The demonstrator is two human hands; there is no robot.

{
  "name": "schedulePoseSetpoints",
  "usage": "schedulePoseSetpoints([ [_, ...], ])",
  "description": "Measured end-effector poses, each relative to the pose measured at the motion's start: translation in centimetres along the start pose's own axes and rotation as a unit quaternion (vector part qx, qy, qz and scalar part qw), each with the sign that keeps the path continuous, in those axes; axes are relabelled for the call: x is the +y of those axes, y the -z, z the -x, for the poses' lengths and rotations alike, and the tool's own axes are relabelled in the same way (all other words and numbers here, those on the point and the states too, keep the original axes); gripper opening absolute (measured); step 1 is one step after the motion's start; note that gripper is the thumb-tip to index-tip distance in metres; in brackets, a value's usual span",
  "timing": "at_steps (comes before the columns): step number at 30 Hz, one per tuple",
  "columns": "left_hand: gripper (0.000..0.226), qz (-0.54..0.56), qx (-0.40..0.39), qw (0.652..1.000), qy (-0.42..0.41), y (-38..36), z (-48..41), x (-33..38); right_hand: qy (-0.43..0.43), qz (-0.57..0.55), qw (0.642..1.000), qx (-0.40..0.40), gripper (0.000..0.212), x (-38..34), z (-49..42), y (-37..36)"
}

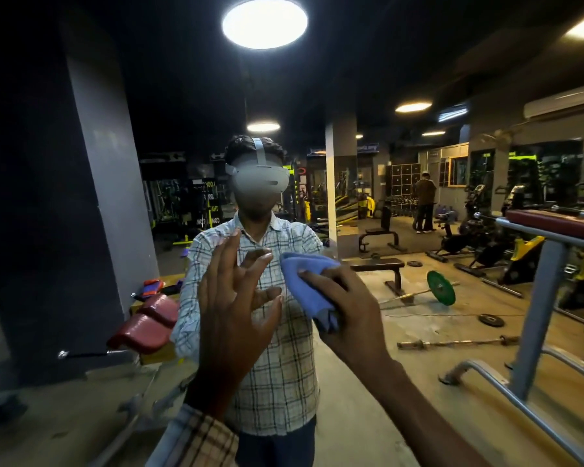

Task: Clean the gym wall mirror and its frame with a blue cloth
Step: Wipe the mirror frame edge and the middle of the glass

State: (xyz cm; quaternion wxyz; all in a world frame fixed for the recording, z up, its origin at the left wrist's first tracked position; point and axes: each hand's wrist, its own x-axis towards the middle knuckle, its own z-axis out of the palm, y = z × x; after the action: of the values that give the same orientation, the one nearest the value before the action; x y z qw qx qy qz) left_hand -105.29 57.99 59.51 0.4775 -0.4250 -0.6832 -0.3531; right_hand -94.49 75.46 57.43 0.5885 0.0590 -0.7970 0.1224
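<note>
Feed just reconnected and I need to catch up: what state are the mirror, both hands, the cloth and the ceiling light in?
Mirror: reflects the person clearly.
Left hand: open, fingers spread, raised at the glass.
Blue cloth: bunched up, held at the glass; contact unclear.
Right hand: fingers curled round it, gripping.
Ceiling light: on.

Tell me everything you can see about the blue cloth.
The blue cloth is soft, fuzzy-looking fabric, bunched into a loose wad, not spread flat. The right hand grips it, fingers curled over its right side, holding it up before the mirror at the reflection's chest; actual contact with the glass is unclear. No stains show.
</note>
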Motion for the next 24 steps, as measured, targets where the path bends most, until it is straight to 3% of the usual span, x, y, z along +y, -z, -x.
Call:
schedulePoseSetpoints([
  [10,0.077,-0.023,-0.008,0.999,0.048,-1.3,0.3,2.4,-0.103,-0.073,0.991,0.044,0.05,-0.2,1.6,-0.3],
  [22,0.077,-0.021,-0.014,0.998,0.065,-0.9,0.2,3.4,-0.18,-0.044,0.981,0.054,0.057,-2.2,2.1,-1.2],
  [24,0.08,-0.022,-0.014,0.997,0.072,-1.0,0.2,3.6,-0.193,-0.067,0.977,0.064,0.051,-2.8,2.6,-1.0],
])
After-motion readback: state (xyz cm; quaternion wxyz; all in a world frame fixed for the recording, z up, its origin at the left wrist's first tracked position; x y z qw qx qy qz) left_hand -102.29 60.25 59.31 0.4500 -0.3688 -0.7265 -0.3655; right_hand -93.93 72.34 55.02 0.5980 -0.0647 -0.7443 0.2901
